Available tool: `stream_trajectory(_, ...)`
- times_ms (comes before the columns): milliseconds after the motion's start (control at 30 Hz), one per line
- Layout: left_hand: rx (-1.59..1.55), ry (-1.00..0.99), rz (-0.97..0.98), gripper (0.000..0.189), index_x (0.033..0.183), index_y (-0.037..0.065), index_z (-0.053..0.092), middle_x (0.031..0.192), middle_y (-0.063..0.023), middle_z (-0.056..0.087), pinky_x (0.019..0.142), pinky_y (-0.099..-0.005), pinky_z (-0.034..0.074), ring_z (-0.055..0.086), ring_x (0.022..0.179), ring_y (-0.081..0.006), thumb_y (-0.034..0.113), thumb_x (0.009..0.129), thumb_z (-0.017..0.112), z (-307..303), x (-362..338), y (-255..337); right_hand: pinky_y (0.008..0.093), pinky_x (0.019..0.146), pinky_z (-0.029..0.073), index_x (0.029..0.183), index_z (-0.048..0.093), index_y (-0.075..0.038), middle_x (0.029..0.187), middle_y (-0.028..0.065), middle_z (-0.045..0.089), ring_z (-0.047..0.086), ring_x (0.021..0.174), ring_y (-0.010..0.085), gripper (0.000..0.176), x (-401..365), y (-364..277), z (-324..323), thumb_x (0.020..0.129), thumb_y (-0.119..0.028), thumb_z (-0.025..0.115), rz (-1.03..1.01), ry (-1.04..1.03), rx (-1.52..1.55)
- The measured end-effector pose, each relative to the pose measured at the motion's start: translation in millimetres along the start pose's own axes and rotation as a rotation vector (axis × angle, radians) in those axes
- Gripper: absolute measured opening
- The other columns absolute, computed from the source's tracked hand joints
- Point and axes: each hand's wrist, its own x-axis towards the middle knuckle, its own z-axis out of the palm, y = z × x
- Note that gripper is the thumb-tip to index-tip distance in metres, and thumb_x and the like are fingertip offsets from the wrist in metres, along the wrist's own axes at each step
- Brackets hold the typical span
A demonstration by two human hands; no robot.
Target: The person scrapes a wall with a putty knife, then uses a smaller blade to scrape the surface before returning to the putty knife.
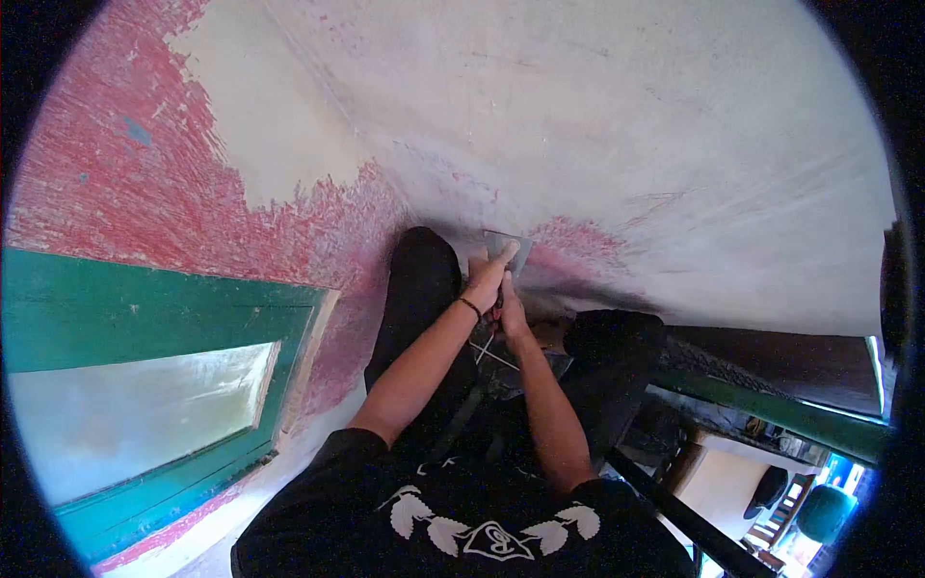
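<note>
A flat grey metal scraper (521, 256) lies against the pale wall, low down between my knees. My left hand (488, 274), with a dark band at the wrist, is closed on the scraper, its fingers reaching over the blade. Just below and to the right, my right hand (512, 306) is wrapped round the tool's lower part, where a bit of red shows. The two hands touch or nearly touch. Beside the blade, a patch of worn red paint (583, 241) marks the wall.
A green window frame (145, 308) stands at the left, below flaking red paint (116, 183). My black-clad knees (424, 260) flank the hands. At the lower right are a green rail (838, 431), a black bar (689, 520) and a lower area with furniture.
</note>
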Motion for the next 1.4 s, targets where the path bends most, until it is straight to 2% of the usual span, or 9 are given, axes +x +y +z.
stream_trajectory(67,-0.032,-0.134,0.024,0.037,0.109,0.002,0.065,0.101,-0.0038,0.066,0.078,-0.0346,0.05,0.061,0.09,-0.0189,0.03,0.087,0.077,-6,23,-23,0.0296,0.046,0.03,0.077,0.058,-0.015,0.058,-0.0002,0.048,0.044,0.05,0.0137,0.073,21,10,-6,0.09,-0.081,0.033,-0.048,0.048,-0.067)
stream_trajectory(167,-0.223,-0.048,0.113,0.027,0.097,0.006,0.068,0.087,0.0018,0.065,0.065,-0.0315,0.048,0.057,0.075,-0.0119,0.027,0.085,0.079,7,17,-13,0.0304,0.047,0.029,0.079,0.059,-0.014,0.059,-0.0003,0.048,0.045,0.052,0.0138,0.074,22,-2,-7,0.088,-0.083,0.033,-0.123,0.081,-0.106)
stream_trajectory(267,0.05,-0.173,0.113,0.025,0.097,0.006,0.068,0.086,0.0014,0.064,0.066,-0.0314,0.049,0.058,0.076,-0.0117,0.024,0.085,0.08,-3,10,14,0.031,0.047,0.028,0.083,0.06,-0.014,0.059,-0.0005,0.049,0.044,0.052,0.0134,0.075,21,-4,-12,0.087,-0.085,0.034,-0.126,0.064,-0.124)
stream_trajectory(433,-0.25,-0.076,0.033,0.024,0.092,0.007,0.068,0.087,0.0015,0.064,0.065,-0.0321,0.048,0.058,0.074,-0.0125,0.025,0.084,0.081,5,12,-1,0.0304,0.045,0.028,0.081,0.06,-0.015,0.059,-0.0008,0.049,0.042,0.047,0.0126,0.074,15,-1,-7,0.088,-0.084,0.035,-0.119,0.082,-0.135)
stream_trajectory(800,-0.033,-0.008,0.109,0.031,0.096,0.004,0.067,0.088,-0.0006,0.065,0.068,-0.0328,0.048,0.057,0.076,-0.0135,0.029,0.084,0.08,4,2,14,0.0306,0.044,0.028,0.078,0.055,-0.016,0.057,-0.0018,0.043,0.037,0.046,0.0124,0.069,23,6,-6,0.091,-0.081,0.034,-0.054,0.056,-0.044)
stream_trajectory(967,-0.169,-0.064,0.042,0.037,0.099,0.004,0.063,0.093,-0.0049,0.063,0.066,-0.031,0.049,0.058,0.078,-0.0138,0.031,0.082,0.082,-2,14,-14,0.04,0.093,0.044,0.15,0.042,-0.006,0.134,0.0133,0.057,0.053,0.112,0.028,0.091,35,12,-15,0.093,-0.077,0.034,-0.055,-0.057,-0.072)
stream_trajectory(1133,-0.17,-0.058,0.014,0.04,0.099,0.004,0.062,0.095,-0.0053,0.062,0.067,-0.032,0.049,0.058,0.082,-0.0149,0.032,0.081,0.084,2,17,-9,0.0404,0.106,0.037,0.144,0.048,0.001,0.14,0.0202,0.054,0.048,0.127,0.0316,0.098,33,10,-16,0.091,-0.08,0.035,0.003,0.015,-0.095)
stream_trajectory(1367,-0.062,-0.018,0.042,0.042,0.1,0.001,0.062,0.094,-0.0059,0.063,0.068,-0.0345,0.05,0.059,0.082,-0.0163,0.031,0.081,0.084,-7,33,-28,0.0424,0.108,0.036,0.142,0.05,0.005,0.14,0.0244,0.053,0.048,0.129,0.0343,0.102,3,-13,-6,0.088,-0.082,0.039,0.084,0.003,-0.05)
stream_trajectory(1400,-0.04,-0.025,0.03,0.043,0.1,0.0,0.062,0.095,-0.0061,0.063,0.068,-0.0347,0.05,0.059,0.082,-0.0163,0.031,0.08,0.084,-11,31,-32,0.0408,0.099,0.034,0.133,0.051,0.002,0.128,0.0201,0.051,0.046,0.117,0.031,0.095,4,-6,-5,0.088,-0.082,0.038,0.063,0.033,-0.061)
